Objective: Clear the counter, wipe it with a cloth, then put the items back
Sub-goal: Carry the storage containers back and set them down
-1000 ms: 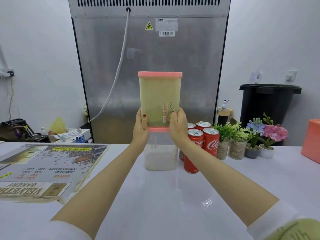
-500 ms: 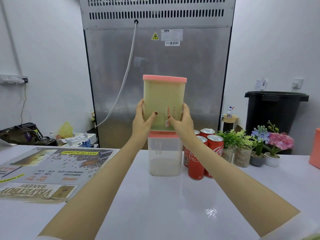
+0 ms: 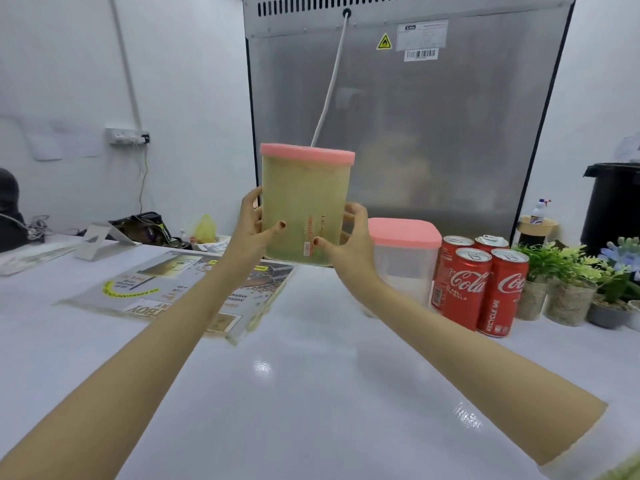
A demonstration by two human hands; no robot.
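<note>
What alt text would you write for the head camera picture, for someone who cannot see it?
Two bare hands, left hand and right hand, hold a pink-lidded yellowish container above a white counter. On the counter to its right stand a second pink-lidded container, four cola cans and small potted plants; a menu sheet lies left.

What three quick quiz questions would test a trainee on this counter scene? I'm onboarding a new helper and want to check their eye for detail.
1. True or false: the green container rests on the counter.
2. How many red cans show? A) two B) four C) six
3. What colour is the lid of the clear container beside the cans?

Key:
1. False: the left hand and right hand hold it in the air.
2. B
3. Pink
</note>
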